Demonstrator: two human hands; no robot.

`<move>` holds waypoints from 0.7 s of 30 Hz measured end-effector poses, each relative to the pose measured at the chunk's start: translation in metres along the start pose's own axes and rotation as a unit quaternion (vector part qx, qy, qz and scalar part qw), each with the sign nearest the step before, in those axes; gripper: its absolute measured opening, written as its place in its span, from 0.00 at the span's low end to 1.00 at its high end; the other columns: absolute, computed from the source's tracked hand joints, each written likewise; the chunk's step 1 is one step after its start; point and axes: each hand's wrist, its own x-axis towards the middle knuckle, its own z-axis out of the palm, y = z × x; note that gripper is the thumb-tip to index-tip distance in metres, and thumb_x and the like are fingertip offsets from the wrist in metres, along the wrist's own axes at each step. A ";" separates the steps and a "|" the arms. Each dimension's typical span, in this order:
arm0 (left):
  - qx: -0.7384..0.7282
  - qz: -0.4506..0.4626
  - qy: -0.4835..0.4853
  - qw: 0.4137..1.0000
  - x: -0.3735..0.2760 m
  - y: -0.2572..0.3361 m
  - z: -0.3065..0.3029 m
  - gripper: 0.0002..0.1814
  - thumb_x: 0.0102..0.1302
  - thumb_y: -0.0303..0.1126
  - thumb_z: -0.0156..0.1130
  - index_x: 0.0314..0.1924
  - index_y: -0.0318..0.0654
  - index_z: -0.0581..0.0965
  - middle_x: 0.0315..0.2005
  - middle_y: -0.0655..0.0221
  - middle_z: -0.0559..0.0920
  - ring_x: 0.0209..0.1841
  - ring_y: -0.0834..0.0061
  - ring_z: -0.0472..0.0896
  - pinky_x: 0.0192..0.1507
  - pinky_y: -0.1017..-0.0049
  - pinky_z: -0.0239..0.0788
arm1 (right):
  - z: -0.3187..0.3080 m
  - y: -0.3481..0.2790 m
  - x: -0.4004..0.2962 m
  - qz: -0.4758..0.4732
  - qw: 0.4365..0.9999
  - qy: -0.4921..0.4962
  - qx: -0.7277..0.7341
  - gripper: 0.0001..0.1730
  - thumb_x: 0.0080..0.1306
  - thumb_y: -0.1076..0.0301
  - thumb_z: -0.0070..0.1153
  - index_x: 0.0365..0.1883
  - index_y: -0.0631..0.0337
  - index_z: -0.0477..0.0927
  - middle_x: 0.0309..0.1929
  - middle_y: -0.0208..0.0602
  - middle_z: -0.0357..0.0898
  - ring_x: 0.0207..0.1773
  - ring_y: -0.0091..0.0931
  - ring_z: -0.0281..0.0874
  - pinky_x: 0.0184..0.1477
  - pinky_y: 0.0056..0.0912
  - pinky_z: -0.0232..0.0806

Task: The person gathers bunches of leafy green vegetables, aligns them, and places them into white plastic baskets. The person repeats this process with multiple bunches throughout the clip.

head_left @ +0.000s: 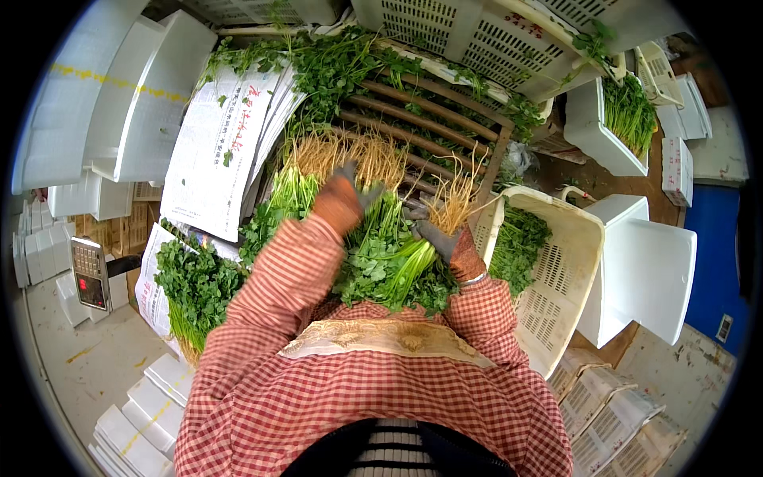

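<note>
Long-rooted leafy green herbs, like celery or coriander (381,226), lie in a row before me, their pale brown roots pointing away. My left hand (344,200), in an orange and grey glove, is blurred over the root ends; its fingers look spread, and whether it grips a stem cannot be told. My right hand (444,241), gloved alike, is closed round a bunch of herb stems (414,262), with roots sticking up above the fist and leaves towards my body. Another bunch of herbs (199,286) rests on newspaper at the left.
Beyond the herbs is a slatted rack (429,143). A newspaper stack (220,143) lies left of it. A plastic crate (554,268) with greens stands at the right. White foam boxes (161,95) rise at the left, near a digital scale display (90,274).
</note>
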 end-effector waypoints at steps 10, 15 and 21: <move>-0.228 0.136 0.072 0.961 -0.035 -0.044 0.047 0.44 0.51 0.27 0.66 0.67 0.34 0.56 0.62 0.48 0.64 0.63 0.54 0.66 0.62 0.64 0.64 | 0.002 0.009 0.029 0.109 0.980 0.002 0.166 0.25 0.72 0.60 0.47 0.61 0.67 0.67 0.60 0.42 0.71 0.61 0.32 0.70 0.63 0.33 0.63; -0.222 0.205 0.053 0.952 -0.047 -0.041 0.065 0.41 0.51 0.35 0.70 0.63 0.30 0.63 0.58 0.50 0.70 0.57 0.62 0.72 0.54 0.68 0.69 | 0.025 -0.029 0.027 0.073 0.992 -0.036 -0.100 0.23 0.73 0.61 0.44 0.62 0.64 0.67 0.63 0.39 0.68 0.63 0.29 0.68 0.60 0.29 0.66; -0.224 0.153 -0.091 0.958 -0.020 -0.049 0.039 0.36 0.52 0.43 0.72 0.58 0.32 0.71 0.49 0.57 0.78 0.46 0.70 0.78 0.45 0.71 0.72 | 0.020 -0.019 0.024 0.081 0.991 -0.062 -0.090 0.31 0.70 0.46 0.43 0.64 0.56 0.67 0.63 0.38 0.68 0.66 0.29 0.65 0.65 0.33 0.60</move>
